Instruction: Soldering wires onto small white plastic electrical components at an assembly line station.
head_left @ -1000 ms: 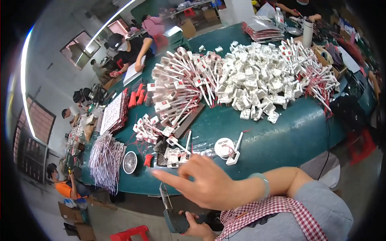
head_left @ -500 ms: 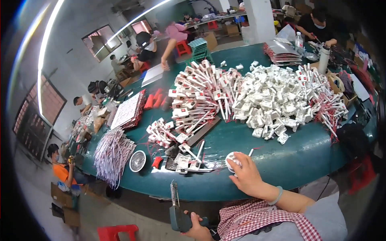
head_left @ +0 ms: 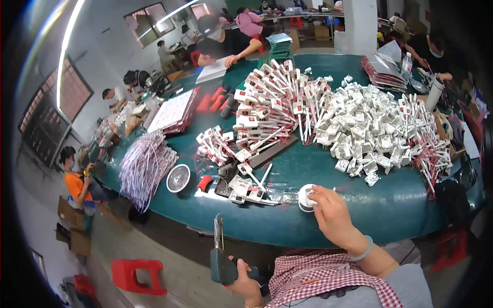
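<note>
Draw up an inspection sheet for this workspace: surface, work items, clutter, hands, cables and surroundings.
Surface: green table, glossy, crowded toward its far side.
Work items: dark handheld tool with a slim metal tip; round white dish.
Clutter: heap of white housings; bundle of pale strands; round bowl.
Hands: left hand grips the tool; right hand has fingertips at the dish, grip unclear.
Cables: thin red wires tangled right of the heap.
Surroundings: red stool on the floor; person in orange at left.

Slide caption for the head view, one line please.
Left hand grips a dark tool; right hand at a round white piece, white parts heaped beyond.
</note>
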`<action>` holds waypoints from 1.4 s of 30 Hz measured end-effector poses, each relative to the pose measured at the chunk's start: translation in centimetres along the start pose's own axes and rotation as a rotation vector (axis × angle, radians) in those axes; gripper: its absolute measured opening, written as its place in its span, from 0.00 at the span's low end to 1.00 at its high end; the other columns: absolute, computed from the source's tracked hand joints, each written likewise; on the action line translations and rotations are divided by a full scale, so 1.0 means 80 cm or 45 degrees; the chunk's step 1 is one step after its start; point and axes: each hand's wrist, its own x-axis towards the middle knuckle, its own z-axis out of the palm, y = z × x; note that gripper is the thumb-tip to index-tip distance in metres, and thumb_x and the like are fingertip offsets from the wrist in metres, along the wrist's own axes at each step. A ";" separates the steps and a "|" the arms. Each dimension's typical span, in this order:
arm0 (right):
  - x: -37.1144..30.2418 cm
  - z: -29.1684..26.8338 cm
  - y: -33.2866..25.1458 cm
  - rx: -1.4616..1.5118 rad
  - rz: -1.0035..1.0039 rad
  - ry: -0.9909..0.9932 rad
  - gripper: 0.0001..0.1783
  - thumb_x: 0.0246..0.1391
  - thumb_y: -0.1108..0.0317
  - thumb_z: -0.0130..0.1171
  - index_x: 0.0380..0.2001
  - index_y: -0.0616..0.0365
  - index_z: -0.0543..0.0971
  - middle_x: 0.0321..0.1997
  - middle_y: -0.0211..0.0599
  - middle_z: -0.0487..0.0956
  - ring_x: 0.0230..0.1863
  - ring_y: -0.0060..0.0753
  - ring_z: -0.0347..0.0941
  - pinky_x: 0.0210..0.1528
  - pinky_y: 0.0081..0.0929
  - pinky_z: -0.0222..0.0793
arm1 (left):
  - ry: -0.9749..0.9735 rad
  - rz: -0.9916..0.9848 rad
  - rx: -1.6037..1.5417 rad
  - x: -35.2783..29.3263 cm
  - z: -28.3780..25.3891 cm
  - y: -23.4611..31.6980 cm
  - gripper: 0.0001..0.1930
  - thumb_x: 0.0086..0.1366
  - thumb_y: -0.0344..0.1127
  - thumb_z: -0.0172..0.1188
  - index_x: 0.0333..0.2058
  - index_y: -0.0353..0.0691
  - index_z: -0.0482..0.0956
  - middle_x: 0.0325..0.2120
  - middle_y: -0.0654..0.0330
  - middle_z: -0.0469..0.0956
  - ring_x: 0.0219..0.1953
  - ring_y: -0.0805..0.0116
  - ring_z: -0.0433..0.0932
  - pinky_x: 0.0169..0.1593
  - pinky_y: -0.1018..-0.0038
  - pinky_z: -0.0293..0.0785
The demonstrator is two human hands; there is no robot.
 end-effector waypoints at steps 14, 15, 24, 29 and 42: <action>0.148 0.115 -0.062 -0.109 -0.305 0.043 0.27 0.51 0.67 0.63 0.55 0.57 0.71 0.59 0.45 0.71 0.61 0.48 0.66 0.58 0.45 0.64 | -0.010 -0.073 0.047 -0.001 -0.028 -0.013 0.16 0.60 0.19 0.59 0.48 0.29 0.72 0.40 0.55 0.77 0.24 0.76 0.70 0.25 0.80 0.67; 0.139 0.140 -0.056 -0.016 -0.261 -0.157 0.29 0.52 0.65 0.64 0.57 0.58 0.69 0.60 0.49 0.69 0.61 0.51 0.65 0.59 0.46 0.63 | 0.018 -0.070 0.056 -0.002 -0.030 -0.012 0.16 0.60 0.19 0.59 0.48 0.29 0.72 0.38 0.56 0.76 0.24 0.76 0.70 0.25 0.79 0.67; 0.090 0.129 -0.036 0.317 -0.268 -0.466 0.26 0.55 0.68 0.61 0.56 0.61 0.69 0.60 0.54 0.67 0.59 0.57 0.65 0.62 0.44 0.64 | 0.037 -0.042 0.121 0.006 -0.023 -0.011 0.14 0.61 0.22 0.61 0.46 0.28 0.74 0.24 0.60 0.75 0.21 0.78 0.71 0.25 0.82 0.68; 0.130 0.118 0.004 0.262 -0.309 -0.351 0.26 0.53 0.75 0.58 0.56 0.60 0.68 0.59 0.54 0.69 0.60 0.56 0.65 0.63 0.43 0.63 | 0.008 -0.092 0.068 0.011 -0.028 -0.031 0.15 0.60 0.21 0.61 0.47 0.29 0.74 0.34 0.58 0.78 0.22 0.78 0.72 0.25 0.81 0.69; 0.233 0.150 0.081 -0.483 -0.352 0.111 0.52 0.41 0.72 0.67 0.70 0.45 0.54 0.74 0.47 0.48 0.74 0.54 0.44 0.71 0.53 0.41 | 0.015 -0.051 0.071 0.028 -0.007 -0.033 0.15 0.61 0.22 0.62 0.47 0.30 0.74 0.33 0.58 0.77 0.22 0.77 0.72 0.24 0.80 0.69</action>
